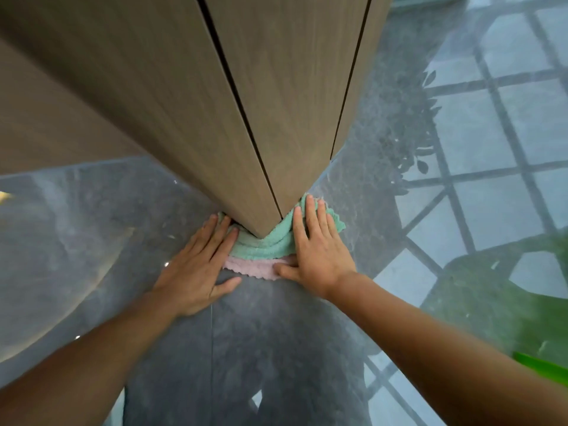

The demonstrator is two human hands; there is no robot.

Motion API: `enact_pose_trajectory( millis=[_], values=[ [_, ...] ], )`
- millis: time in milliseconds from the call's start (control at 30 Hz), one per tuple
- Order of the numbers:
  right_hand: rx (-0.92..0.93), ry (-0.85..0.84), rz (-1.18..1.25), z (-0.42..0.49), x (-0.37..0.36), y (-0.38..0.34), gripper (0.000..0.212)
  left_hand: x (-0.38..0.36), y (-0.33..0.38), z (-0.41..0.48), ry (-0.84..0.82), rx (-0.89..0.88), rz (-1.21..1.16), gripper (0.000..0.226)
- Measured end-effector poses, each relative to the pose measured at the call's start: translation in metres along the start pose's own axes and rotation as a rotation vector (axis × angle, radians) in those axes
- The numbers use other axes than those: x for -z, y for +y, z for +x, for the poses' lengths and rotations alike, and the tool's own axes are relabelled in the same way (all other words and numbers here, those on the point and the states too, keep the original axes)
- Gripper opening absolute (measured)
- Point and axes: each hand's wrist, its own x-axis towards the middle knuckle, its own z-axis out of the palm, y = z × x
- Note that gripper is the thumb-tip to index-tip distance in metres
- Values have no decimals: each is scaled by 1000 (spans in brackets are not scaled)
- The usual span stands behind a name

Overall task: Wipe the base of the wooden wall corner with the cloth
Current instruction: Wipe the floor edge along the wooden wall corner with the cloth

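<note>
At centre frame a green and pink cloth (270, 245) is wrapped around the foot of the wooden wall corner (261, 179), lying on the glossy grey floor (92, 226). The left hand (196, 269) and right hand (319, 250) press it flat from either side, fingers spread, pinching nothing.

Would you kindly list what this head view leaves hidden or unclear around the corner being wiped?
- Cloth ends: under left hand and right hand.
- Wooden wall corner base edge: covered by cloth.
- Green object: cut off at right edge.
- Floor dirt: lost in reflections.
</note>
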Motion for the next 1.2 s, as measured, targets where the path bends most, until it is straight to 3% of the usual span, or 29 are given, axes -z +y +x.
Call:
enact_pose_trajectory(
  millis=[300, 567, 833, 1000, 1200],
  values=[
    [104, -49, 59, -17, 6, -3, 94, 5, -18, 4, 7, 153, -132, 78],
    [39, -114, 168, -19, 16, -13, 77, 15, 15, 11, 9, 510, -235, 67],
    [-19, -121, 252, -34, 6, -41, 82, 29, 22, 32, -67, 661, -304, 66],
    [15, -160, 136, -44, -13, -56, 90, 34, 11, 38, -86, 678, -374, 76],
    [128, 6, 8, -38, -24, -83, 110, 43, -22, 39, -169, 634, -365, 82]
  ],
)
